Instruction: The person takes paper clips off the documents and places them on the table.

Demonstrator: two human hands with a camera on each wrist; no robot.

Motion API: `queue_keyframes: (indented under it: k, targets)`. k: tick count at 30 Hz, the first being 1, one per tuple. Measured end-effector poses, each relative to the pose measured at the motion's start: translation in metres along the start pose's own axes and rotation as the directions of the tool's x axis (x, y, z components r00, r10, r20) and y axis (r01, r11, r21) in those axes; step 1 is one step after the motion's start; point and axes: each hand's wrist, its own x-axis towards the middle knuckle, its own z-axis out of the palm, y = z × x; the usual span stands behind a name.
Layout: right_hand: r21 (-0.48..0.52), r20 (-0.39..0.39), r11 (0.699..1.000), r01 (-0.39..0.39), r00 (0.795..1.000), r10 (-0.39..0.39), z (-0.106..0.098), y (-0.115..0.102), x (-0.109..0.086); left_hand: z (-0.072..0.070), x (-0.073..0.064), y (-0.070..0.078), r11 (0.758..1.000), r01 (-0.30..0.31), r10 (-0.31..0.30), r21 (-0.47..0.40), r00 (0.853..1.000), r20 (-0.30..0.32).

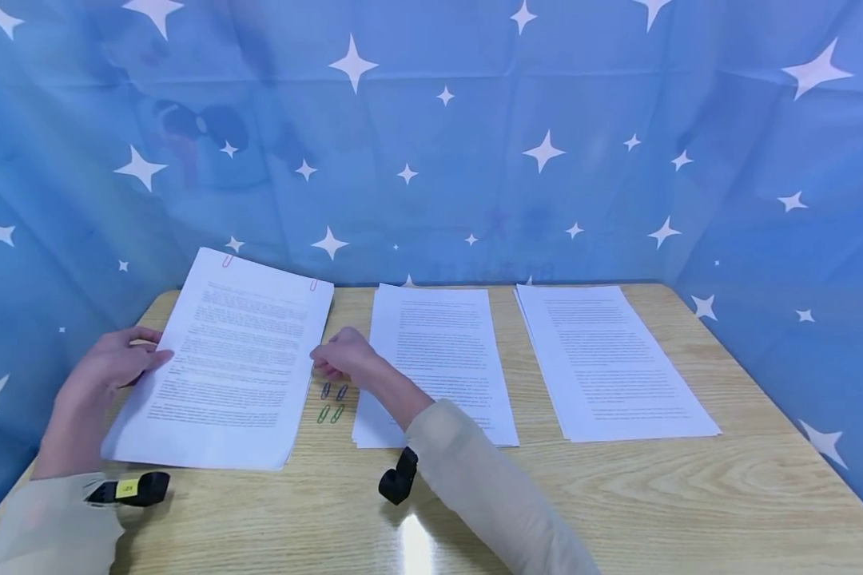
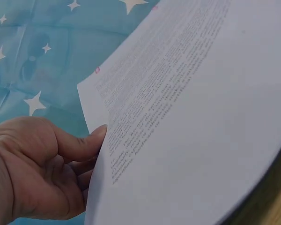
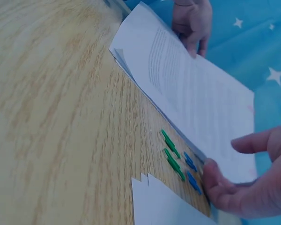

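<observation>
Through my feed, I'd rest the near edge of the left paper stack (image 1: pixel 216 435) on the worktop (image 1: pixel 280 515), clear of the green clips (image 3: pixel 174 165) and blue clips (image 3: pixel 194 183) just beside it, and even the sides lightly so nothing creases. My left hand (image 1: pixel 118 359) pinches the left edge; my right hand (image 1: pixel 345 354), thumb and fingers apart, is by the right edge, contact unclear. The stack, at the worktop's left, looks white, printed and bowed, its raised far end bearing two pink clips (image 1: pixel 227 261).
</observation>
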Motion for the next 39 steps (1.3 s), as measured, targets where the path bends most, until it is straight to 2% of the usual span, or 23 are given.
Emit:
queue_keyframes:
  k: [6,12,18,24,29,33,39]
  targets:
    - [0.006,0.009,1.0,0.009,1.0,-0.009,0.001,0.001,0.003,-0.008,-0.011,0.006,0.997,-0.039,0.041,-0.066,0.999,0.031]
    - [0.04,0.069,0.995,0.095,0.993,-0.098,-0.005,0.007,-0.001,-0.012,-0.015,0.011,0.991,-0.087,0.095,-0.105,0.993,0.066]
    - [0.089,0.147,0.97,0.226,0.96,-0.237,-0.012,0.014,-0.01,-0.01,-0.02,0.018,0.986,-0.126,0.133,-0.106,0.989,0.068]
    - [0.13,0.107,0.943,0.307,0.941,-0.321,-0.02,0.012,-0.018,-0.005,-0.025,0.026,0.979,-0.156,0.167,-0.133,0.983,0.075]
    - [0.071,0.065,0.927,0.368,0.926,-0.372,-0.031,0.007,-0.025,-0.001,-0.029,0.034,0.969,-0.197,0.211,-0.147,0.973,0.088]
    - [0.032,0.05,0.906,0.422,0.905,-0.423,-0.044,0.003,-0.032,0.0,-0.033,0.043,0.962,-0.237,0.252,-0.135,0.962,0.106]
    - [-0.009,0.06,0.869,0.495,0.867,-0.494,-0.07,0.004,-0.036,0.008,-0.044,0.062,0.959,-0.261,0.276,-0.113,0.952,0.135]
